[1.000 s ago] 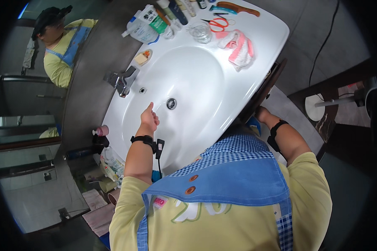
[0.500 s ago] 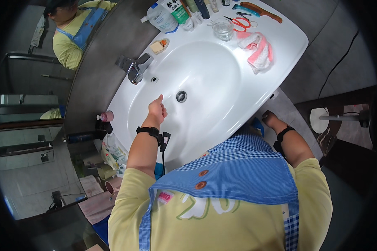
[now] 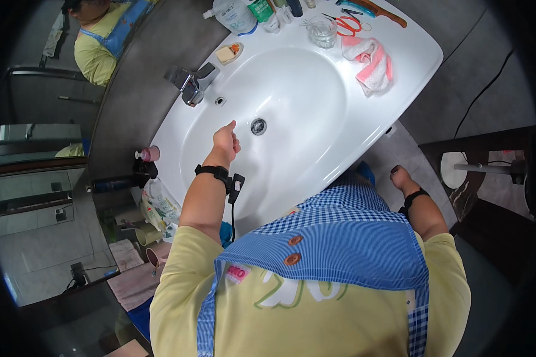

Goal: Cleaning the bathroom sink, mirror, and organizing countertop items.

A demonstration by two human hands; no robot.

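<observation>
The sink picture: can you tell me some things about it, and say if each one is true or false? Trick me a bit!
1. The person's left hand is over the sink basin. True.
2. The person's right hand is holding the scissors. False: the right hand is out past the sink's edge, and the scissors lie on the counter.
3. The pink-and-white cloth is on the counter. True.
4. The soap is down in the drain. False: the soap sits beside the basin, near the faucet.
5. The scissors have orange-red handles. True.
</observation>
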